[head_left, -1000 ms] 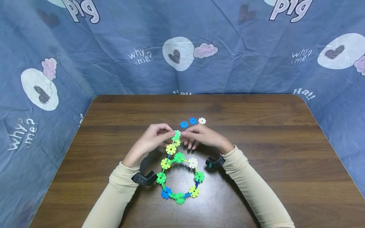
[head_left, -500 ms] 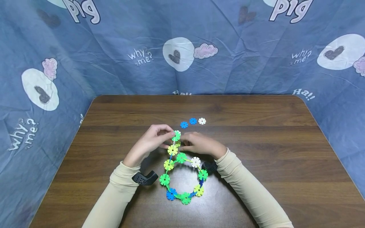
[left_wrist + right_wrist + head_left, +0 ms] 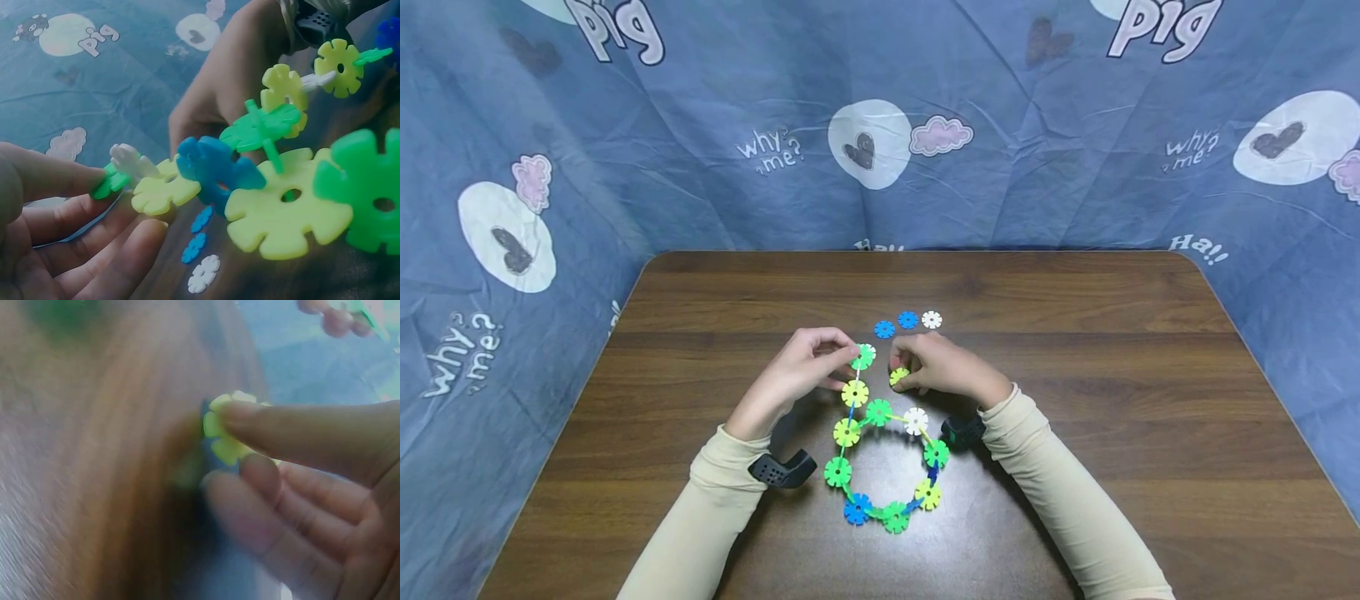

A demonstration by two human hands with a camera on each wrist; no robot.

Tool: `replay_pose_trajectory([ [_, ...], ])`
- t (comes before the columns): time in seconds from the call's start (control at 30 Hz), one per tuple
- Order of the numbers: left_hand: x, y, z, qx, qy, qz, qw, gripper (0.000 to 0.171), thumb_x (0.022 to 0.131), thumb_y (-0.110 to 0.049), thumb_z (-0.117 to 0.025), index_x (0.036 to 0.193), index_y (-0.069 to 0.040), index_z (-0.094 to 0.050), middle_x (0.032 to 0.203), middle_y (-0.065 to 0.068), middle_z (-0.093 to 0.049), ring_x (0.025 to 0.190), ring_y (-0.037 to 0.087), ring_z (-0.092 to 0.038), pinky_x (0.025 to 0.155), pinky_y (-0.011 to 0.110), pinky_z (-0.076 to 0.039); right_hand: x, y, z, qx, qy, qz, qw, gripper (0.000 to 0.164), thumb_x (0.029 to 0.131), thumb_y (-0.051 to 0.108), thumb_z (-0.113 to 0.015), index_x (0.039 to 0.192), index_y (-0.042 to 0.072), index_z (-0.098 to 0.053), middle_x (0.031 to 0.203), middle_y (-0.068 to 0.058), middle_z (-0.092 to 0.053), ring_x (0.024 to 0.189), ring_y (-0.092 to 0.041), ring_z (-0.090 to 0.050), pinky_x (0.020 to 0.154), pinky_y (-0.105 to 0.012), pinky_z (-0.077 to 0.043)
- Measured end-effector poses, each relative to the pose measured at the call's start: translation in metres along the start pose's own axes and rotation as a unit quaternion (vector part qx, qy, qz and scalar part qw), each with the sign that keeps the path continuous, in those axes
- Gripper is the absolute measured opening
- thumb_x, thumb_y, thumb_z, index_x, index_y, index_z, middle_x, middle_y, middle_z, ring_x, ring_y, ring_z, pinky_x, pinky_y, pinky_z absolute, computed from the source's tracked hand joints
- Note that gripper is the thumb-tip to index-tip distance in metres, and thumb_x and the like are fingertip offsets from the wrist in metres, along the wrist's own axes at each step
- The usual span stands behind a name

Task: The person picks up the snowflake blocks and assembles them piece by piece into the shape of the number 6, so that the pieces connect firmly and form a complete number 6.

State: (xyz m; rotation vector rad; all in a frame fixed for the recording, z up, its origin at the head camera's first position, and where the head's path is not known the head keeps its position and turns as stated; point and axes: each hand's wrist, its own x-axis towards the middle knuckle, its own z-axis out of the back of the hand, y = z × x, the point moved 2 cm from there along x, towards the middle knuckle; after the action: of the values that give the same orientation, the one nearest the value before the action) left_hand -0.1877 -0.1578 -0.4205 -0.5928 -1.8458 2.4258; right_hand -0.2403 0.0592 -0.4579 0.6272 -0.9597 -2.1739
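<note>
My left hand (image 3: 805, 367) pinches a green notched plastic disc (image 3: 866, 357) at the top end of a chain of interlocking flower-shaped discs. Below it, a yellow disc (image 3: 854, 393) and a blue link lead into a ring of green, yellow, blue and white discs, including a white disc (image 3: 915, 422). In the left wrist view, thumb and finger grip the green disc (image 3: 111, 182) edge-on, beside a white one (image 3: 132, 162). To the right of the chain, my right hand (image 3: 938, 365) pinches a loose yellow disc (image 3: 898, 377) between thumb and fingers, partly covered by the thumb in the right wrist view.
Two loose blue discs (image 3: 907, 320) and a white disc (image 3: 932, 319) lie in a row beyond the hands on the brown wooden table (image 3: 1075, 333). A blue patterned cloth (image 3: 1037, 167) hangs behind and beside the table. Dark wrist straps (image 3: 782, 469) are on both arms.
My right hand has left the chain's top end, gone down to the yellow disc and drawn it right, away from the chain. The ring has swung slightly right. My left hand stays put.
</note>
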Motion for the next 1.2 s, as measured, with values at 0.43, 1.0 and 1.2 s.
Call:
replay_pose_trajectory([
  [0.43, 0.002, 0.001, -0.003, -0.003, -0.006, -0.013, 0.9999, 0.026, 0.105, -0.019, -0.060, 0.115, 0.005, -0.065, 0.103, 0.012, -0.073, 0.093, 0.027, -0.073, 0.072, 0.030, -0.063, -0.007, 0.001, 0.019, 0.242, -0.175, 0.081, 0.951, 0.009, 0.092, 0.005, -0.077, 0.100, 0.001, -0.076, 0.095, -0.014, -0.079, 0.086, -0.046, -0.074, 0.074, -0.049, -0.064],
  [1.0, 0.003, 0.001, -0.012, -0.011, -0.014, -0.042, 0.9989, 0.025, 0.103, -0.016, -0.064, 0.108, 0.008, -0.071, 0.090, 0.006, -0.074, 0.081, 0.018, -0.072, 0.070, 0.030, -0.063, -0.008, 0.005, 0.016, 0.251, -0.149, 0.116, 0.949, 0.008, 0.089, -0.002, -0.077, 0.098, -0.004, -0.078, 0.094, -0.018, -0.079, 0.086, -0.029, -0.079, 0.079, -0.049, -0.064],
  [1.2, 0.002, -0.002, -0.016, -0.011, -0.047, -0.057, 0.9972, 0.022, 0.101, -0.011, -0.066, 0.103, 0.010, -0.072, 0.083, 0.005, -0.074, 0.071, 0.010, -0.069, 0.066, 0.027, -0.062, -0.010, 0.010, 0.016, 0.236, -0.168, 0.122, 0.949, 0.006, 0.088, -0.002, -0.078, 0.094, -0.002, -0.080, 0.096, -0.018, -0.080, 0.084, -0.012, -0.078, 0.078, -0.034, -0.065],
])
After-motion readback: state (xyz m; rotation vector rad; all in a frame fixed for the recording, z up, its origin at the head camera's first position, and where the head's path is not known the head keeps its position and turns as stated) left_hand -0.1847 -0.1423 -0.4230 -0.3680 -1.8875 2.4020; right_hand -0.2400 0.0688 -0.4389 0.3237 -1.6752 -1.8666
